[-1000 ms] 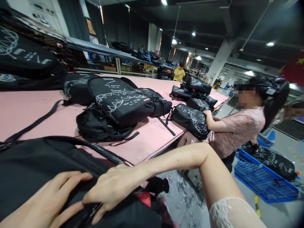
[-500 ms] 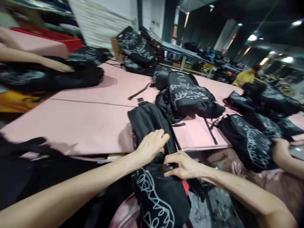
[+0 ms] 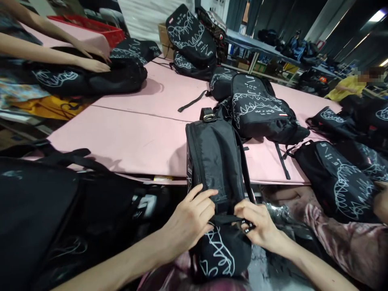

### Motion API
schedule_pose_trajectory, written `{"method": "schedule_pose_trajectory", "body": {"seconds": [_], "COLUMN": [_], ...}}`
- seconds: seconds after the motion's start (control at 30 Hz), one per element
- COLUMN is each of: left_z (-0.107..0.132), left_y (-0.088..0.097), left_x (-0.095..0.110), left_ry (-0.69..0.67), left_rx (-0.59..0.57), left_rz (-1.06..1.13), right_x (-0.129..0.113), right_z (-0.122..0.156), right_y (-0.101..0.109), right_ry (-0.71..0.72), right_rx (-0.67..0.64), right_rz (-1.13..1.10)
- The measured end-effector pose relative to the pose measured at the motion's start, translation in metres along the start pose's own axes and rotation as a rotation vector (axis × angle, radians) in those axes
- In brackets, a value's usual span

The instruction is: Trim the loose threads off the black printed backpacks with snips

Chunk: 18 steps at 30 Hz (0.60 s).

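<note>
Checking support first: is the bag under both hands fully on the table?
Not fully: the bag extends past the table at its lower end; its upper end overlaps the table in view, contact unclear.

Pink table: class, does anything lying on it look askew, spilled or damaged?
Nothing looks spilled or plainly damaged. Slightly untidy: mid-table, the upper backpack lies slanted across others, and one loose strap trails towards the near edge of the pink table.

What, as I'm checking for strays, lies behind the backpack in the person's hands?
Beyond the held backpack, pink table shows, with a printed backpack lying to the right. Whatever the held backpack covers cannot be seen.
</note>
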<state>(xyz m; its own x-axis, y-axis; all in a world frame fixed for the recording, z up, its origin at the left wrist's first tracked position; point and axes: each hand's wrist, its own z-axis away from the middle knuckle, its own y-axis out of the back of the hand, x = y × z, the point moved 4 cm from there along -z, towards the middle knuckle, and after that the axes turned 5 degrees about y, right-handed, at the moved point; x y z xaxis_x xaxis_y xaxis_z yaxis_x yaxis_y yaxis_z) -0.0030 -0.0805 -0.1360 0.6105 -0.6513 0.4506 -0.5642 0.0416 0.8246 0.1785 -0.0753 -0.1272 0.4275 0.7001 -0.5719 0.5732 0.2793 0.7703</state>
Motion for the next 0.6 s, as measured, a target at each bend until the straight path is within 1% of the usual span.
{"method": "schedule_pose_trajectory", "body": {"seconds": [0.1, 0.17, 0.23, 0.3, 0.37, 0.4, 0.47, 0.53, 0.6], "left_z": [0.014, 0.024, 0.031, 0.033, 0.032, 0.031, 0.028, 0.027, 0.027], "left_y": [-0.015, -0.025, -0.032, -0.034, -0.03, -0.029, -0.027, -0.027, -0.026], "left_x": [0.006, 0.009, 0.011, 0.013, 0.015, 0.015, 0.015, 0.014, 0.012], "left_ry": [0.042, 0.019, -0.032, -0.089, -0.146, -0.159, -0.166, -0.16, -0.163], "left_rx": [0.078, 0.091, 0.077, 0.069, 0.099, 0.09, 0.013, -0.042, -0.008], "left_rz": [0.016, -0.012, -0.037, -0.041, -0.022, -0.016, -0.019, -0.027, -0.02], "right_x": [0.001, -0.001, -0.005, -0.008, -0.01, -0.01, -0.011, -0.011, -0.01], "right_z": [0.017, 0.026, 0.032, 0.035, 0.035, 0.035, 0.034, 0.033, 0.032], "right_y": [-0.01, -0.016, -0.019, -0.02, -0.02, -0.019, -0.018, -0.018, -0.018], "right_ry": [0.121, 0.217, 0.303, 0.346, 0.35, 0.343, 0.335, 0.341, 0.352], "right_rx": [0.063, 0.087, 0.099, 0.104, 0.099, 0.093, 0.085, 0.077, 0.07], "right_rz": [0.206, 0.343, 0.426, 0.452, 0.44, 0.432, 0.415, 0.402, 0.394]}}
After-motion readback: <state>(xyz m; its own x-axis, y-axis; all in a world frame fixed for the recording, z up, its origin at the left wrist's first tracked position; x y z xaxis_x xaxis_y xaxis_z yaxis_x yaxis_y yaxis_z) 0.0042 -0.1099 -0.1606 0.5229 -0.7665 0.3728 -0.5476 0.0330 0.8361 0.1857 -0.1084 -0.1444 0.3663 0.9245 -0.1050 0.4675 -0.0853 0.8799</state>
